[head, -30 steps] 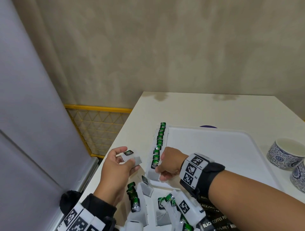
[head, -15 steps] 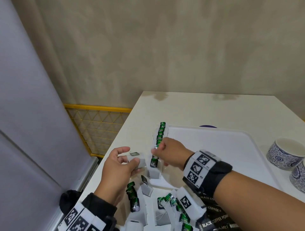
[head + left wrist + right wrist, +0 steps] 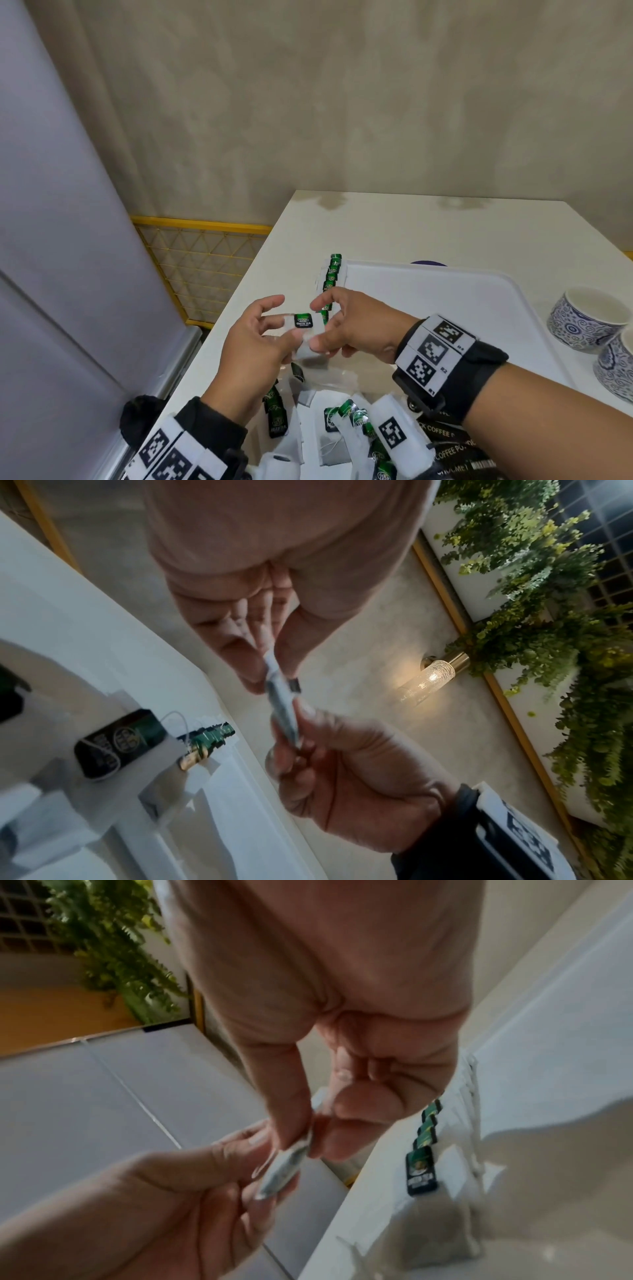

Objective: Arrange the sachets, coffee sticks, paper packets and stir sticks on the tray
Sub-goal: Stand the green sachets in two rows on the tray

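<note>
A white tea sachet with a green tag [image 3: 303, 322] is held up over the table's left edge, and both hands pinch it. My left hand [image 3: 286, 330] grips its left side and my right hand [image 3: 317, 325] its right side. From the left wrist the sachet [image 3: 281, 704] shows edge-on between the fingertips, and from the right wrist [image 3: 284, 1167] as well. A row of sachets [image 3: 331, 274] stands along the left rim of the white tray [image 3: 445, 308]. Loose sachets [image 3: 346, 425] and black coffee sticks [image 3: 445, 442] lie near me.
Two blue-patterned cups [image 3: 587, 318] stand to the right of the tray. The table's left edge drops to a yellow lattice rail [image 3: 198, 260] and a grey panel. Something purple [image 3: 428, 263] peeks from behind the tray's far rim.
My right hand left the row on the tray's rim and moved left to the sachet in my left hand. Both hands now pinch it, slightly higher.
</note>
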Available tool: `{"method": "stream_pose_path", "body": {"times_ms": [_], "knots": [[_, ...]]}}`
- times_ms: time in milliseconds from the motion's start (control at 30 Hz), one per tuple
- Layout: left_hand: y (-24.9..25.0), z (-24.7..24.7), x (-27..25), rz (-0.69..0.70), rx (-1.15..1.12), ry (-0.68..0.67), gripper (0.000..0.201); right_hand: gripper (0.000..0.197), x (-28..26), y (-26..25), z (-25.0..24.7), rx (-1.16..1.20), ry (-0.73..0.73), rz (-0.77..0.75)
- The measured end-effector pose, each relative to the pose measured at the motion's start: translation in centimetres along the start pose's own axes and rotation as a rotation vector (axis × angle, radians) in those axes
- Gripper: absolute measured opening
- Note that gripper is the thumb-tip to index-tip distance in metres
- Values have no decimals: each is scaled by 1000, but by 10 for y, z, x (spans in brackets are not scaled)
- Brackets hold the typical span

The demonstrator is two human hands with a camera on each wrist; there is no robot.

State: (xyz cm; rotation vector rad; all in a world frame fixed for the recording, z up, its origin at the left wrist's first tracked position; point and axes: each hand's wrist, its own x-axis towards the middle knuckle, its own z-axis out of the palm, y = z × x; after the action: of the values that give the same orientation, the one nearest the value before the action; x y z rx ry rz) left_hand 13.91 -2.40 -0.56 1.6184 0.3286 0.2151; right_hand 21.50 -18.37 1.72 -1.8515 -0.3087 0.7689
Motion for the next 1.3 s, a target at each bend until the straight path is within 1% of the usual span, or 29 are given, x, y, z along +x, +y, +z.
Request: {"method": "stream_pose_path", "body": {"times_ms": [100, 200, 300, 500, 633, 700, 767, 833, 933, 1000, 1067, 1133, 1200, 1300], "knots": [[-1, -6, 0, 6, 31, 42, 41, 44, 4, 7, -2, -87, 69, 102], [-1, -12, 0, 6, 48, 65, 39, 41, 9, 17, 0, -189, 69, 177], [0, -16, -1, 3, 79, 72, 39, 42, 13, 22, 6, -270, 64, 204], [-5, -20, -4, -28, 97, 100, 39, 46, 15, 21, 14, -166, 39, 270], [-8, -25, -6, -57, 110, 93, 39, 53, 16, 22, 17, -274, 32, 267], [-9, -27, -6, -85, 138, 73, 41, 53, 15, 21, 17, -318, 32, 260], [-8, -30, -6, -115, 201, 32, 43, 54, 13, 19, 16, -359, 28, 254], [-5, -32, -7, -142, 279, -27, 44, 60, 12, 17, 15, -395, 28, 249], [0, -32, -10, -158, 407, -126, 41, 63, 6, 12, 9, -525, 42, 179], [4, -31, -14, -139, 480, -185, 35, 56, -4, 5, 2, -642, 11, 117], [9, -29, -20, -100, 556, -260, 26, 46, -16, -2, -6, -771, -50, 78], [13, -26, -27, -63, 633, -357, 19, 43, -32, -9, -15, -883, -118, 52], [15, -22, -33, -38, 725, -454, 17, 50, -49, -11, -20, -971, -207, 30], [15, -16, -40, -16, 869, -561, 21, 80, -69, 2, -12, -1081, -313, -17]]}}
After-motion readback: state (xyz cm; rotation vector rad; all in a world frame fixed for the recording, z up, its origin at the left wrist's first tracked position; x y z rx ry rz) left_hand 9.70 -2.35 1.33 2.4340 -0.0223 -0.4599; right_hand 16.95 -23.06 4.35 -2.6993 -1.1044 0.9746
